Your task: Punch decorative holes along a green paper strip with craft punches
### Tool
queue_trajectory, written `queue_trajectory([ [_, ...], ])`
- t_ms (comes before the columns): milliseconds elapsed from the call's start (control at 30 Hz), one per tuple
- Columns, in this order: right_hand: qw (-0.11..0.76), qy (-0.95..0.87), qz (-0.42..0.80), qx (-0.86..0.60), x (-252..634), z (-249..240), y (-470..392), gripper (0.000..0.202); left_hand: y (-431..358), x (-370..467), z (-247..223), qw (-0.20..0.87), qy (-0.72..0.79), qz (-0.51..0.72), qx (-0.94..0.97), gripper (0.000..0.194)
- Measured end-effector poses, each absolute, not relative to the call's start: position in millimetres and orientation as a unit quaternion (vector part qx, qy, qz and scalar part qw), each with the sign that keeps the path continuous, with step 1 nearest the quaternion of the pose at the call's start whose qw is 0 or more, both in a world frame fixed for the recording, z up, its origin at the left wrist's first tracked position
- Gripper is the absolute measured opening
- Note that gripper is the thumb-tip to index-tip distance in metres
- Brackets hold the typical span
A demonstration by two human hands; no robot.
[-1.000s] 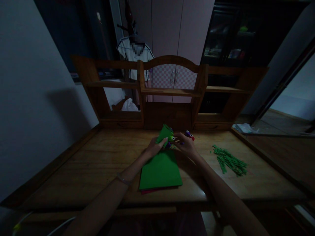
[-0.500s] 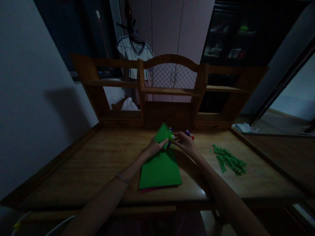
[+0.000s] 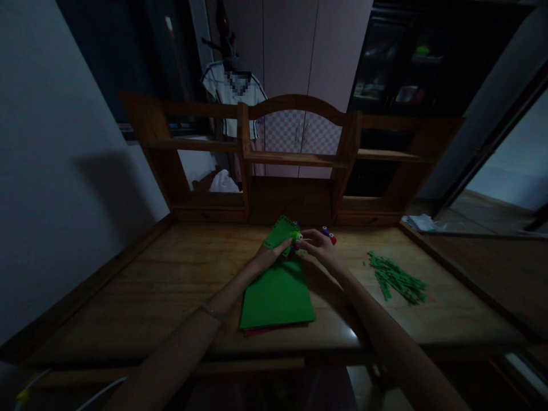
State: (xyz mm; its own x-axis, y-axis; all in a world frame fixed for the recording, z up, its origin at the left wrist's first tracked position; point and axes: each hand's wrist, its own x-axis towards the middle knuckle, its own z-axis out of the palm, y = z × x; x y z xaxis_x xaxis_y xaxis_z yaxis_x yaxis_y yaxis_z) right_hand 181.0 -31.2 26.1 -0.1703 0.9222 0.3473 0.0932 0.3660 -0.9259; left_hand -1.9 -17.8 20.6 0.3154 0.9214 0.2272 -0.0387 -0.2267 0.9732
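My left hand [image 3: 266, 260] is closed on a small piece of green paper [image 3: 280, 229], its thumb on top. Small cut-outs run along the edges of that piece. At the paper's right edge sits a small lime-green craft punch [image 3: 295, 235] with a white eye-like knob. My right hand [image 3: 320, 246] has its fingers curled at the punch, thumb and fingertips close to it; their exact grip is partly hidden. Under both hands lies a stack of green paper sheets [image 3: 278, 297], with a pink-red sheet showing at its lower edge.
Beyond my right hand are a purple knob [image 3: 325, 230] and a red knob [image 3: 333, 238] with eye-like dots. A pile of green paper strips [image 3: 398, 278] lies on the right of the wooden desk [image 3: 184, 268]. A wooden shelf [image 3: 295, 160] borders the desk's back.
My right hand's fingers have moved slightly left, closer to the green punch. The green paper piece has tilted and shifted slightly left with my left hand.
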Motion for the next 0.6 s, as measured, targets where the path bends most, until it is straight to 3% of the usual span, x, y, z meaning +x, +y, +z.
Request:
queue_trajectory([
  [233, 0.531, -0.599, 0.462, -0.383, 181.1, 27.3, -33.3, 0.035, -16.7, -3.4, 18.0, 0.534, 0.353, 0.446, 0.625, 0.047],
  [600, 0.503, -0.551, 0.548, -0.379, 184.8, 17.9, -26.1, 0.046, -12.1, -5.7, 8.1, 0.438, 0.401, 0.414, 0.690, 0.045],
])
